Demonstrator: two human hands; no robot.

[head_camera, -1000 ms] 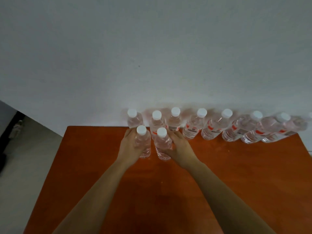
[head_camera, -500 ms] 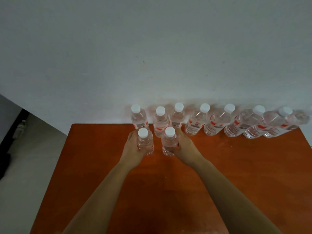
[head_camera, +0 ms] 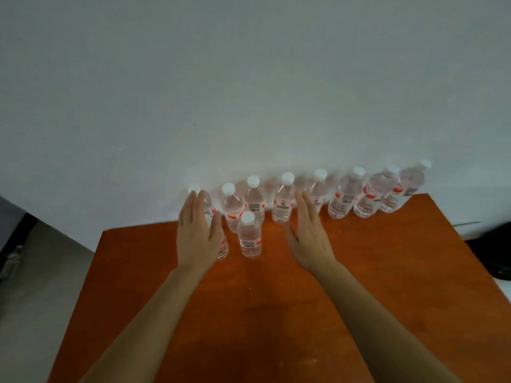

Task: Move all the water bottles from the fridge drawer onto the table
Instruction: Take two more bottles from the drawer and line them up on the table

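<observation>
**Q:** On the orange table (head_camera: 387, 272), by the white wall (head_camera: 249, 92), where do the water bottles stand?

**A:** Eight white-capped bottles form a back row (head_camera: 282, 205) along the far edge. Two more stand upright just before its left end: the front bottle (head_camera: 249, 239) in plain view, the second bottle (head_camera: 222, 248) partly hidden behind the left hand (head_camera: 197, 236).

**Q:** And the grip?

**A:** Both hands are empty, fingers straight. Whether the left hand touches the second bottle cannot be told. The right hand (head_camera: 311, 239) hovers apart from the front bottle.
</observation>
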